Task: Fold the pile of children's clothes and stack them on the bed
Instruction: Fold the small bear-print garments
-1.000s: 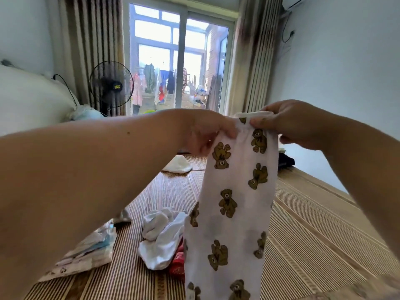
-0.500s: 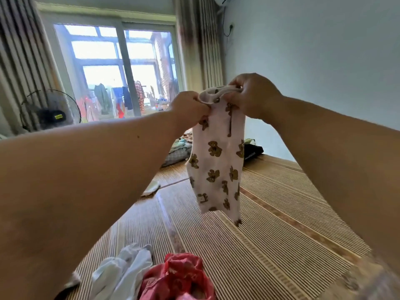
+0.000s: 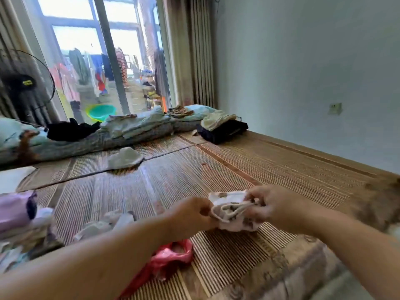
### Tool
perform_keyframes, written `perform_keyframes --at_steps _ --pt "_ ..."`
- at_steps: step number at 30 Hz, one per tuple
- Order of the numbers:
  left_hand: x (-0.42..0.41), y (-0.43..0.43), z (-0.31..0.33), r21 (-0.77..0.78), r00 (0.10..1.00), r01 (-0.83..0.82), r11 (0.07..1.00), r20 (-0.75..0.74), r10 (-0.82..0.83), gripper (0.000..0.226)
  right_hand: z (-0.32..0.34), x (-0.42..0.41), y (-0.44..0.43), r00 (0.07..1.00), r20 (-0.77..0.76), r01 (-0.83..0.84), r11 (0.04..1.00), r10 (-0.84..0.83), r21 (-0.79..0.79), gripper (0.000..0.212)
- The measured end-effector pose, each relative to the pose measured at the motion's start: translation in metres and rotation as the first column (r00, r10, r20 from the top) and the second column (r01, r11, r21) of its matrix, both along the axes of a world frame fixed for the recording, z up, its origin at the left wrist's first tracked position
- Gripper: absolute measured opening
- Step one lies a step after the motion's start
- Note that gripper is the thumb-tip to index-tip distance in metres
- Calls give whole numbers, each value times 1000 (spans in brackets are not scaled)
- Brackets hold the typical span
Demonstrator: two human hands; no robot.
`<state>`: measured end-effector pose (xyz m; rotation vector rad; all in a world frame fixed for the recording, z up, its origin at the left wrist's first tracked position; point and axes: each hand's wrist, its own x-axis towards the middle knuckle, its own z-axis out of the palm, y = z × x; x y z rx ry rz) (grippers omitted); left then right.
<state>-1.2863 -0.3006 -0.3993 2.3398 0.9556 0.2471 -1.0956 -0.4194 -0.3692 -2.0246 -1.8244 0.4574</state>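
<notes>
Left hand: I see my left hand (image 3: 192,215) curled round the left end of the bear-print garment (image 3: 232,211).
Right hand: my right hand (image 3: 272,207) pinches its right end at the waistband.
Garment: bunched small between both hands, low over the bed mat (image 3: 238,161) near its front edge; whether they touch, I cannot tell.
Red garment (image 3: 171,256): crumpled at the front edge.
Unfolded pile (image 3: 19,217): left edge.

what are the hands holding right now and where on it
The bear-print garment, bunched up low over the mat. The left hand pinches its left end, and the right hand grips its right side by the banded edge.
</notes>
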Motion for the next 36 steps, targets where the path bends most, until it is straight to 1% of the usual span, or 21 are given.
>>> perform_keyframes --at_steps 2,4,6,8,9,11,14,15,16,18,19,21,23,24,25,27,29,33,34,35,36 --pt "-13 -22 -32 -61 983 69 996 -166 -78 16 -36 -6 -18 998 -58 -20 991 13 -132 4" --pt "-20 -36 -58 -128 961 98 987 -247 -127 18 -60 -11 -30 979 -205 -51 972 3 -231 7" --pt "-24 -43 -75 -268 964 66 961 -231 -130 15 -72 -14 -35 950 -310 -69 946 -34 -317 7" --pt "-23 -46 -81 -431 981 24 902 -165 -105 7 -75 -13 -36 919 -389 -84 927 -70 -366 5" --pt "-21 -46 -79 -464 985 10 886 -150 -90 5 -76 -11 -33 900 -426 -69 933 -96 -355 7" --pt "-14 -40 -72 -450 991 -46 892 -132 -15 15 -78 -7 -24 856 -489 30 959 -169 -281 12" --pt "0 -24 -64 -320 982 -190 928 -39 187 30 -91 1 -5 723 -612 310 942 -320 -126 22" --pt "4 -20 -66 -289 969 -233 929 13 247 38 -97 5 -1 745 -572 381 923 -344 -59 27" --pt "6 -17 -70 -257 960 -255 932 49 276 50 -104 10 0 816 -452 409 912 -359 15 32" --pt "7 -18 -83 -114 976 -219 969 -13 219 69 -121 18 -3 932 -168 339 936 -321 95 32" --pt "5 -20 -91 -14 986 -135 991 -104 132 73 -128 22 -5 960 -118 266 961 -256 77 28" --pt "3 -24 -109 130 949 117 985 -305 -73 76 -144 26 -10 977 -185 98 995 -102 -29 29" --pt "0 -23 -124 153 872 285 946 -452 -190 77 -160 24 -13 981 -184 -95 980 63 -176 60" --pt "-2 -20 -128 147 841 313 938 -502 -202 77 -168 25 -13 985 -111 -153 962 131 -225 75" --pt "-4 -18 -132 141 825 313 939 -531 -196 75 -175 27 -12 983 -19 -181 951 182 -249 80" --pt "-7 -12 -133 154 831 292 944 -530 -171 73 -182 33 -12 963 123 -203 948 238 -246 68" --pt "-8 -8 -134 192 861 268 944 -487 -145 64 -183 40 -13 962 105 -223 947 252 -232 54" --pt "-9 -10 -123 158 892 215 964 -432 -128 33 -175 47 -14 986 -109 -147 967 126 -209 27" --pt "-10 -11 -117 106 888 225 969 -431 -159 22 -170 49 -14 982 -163 -131 967 96 -218 21" --pt "-11 -12 -108 38 880 236 971 -431 -197 14 -163 49 -15 963 -265 -113 969 53 -220 16" --pt "-12 -12 -100 -38 878 230 972 -422 -224 13 -155 48 -16 926 -378 -105 971 17 -214 18"
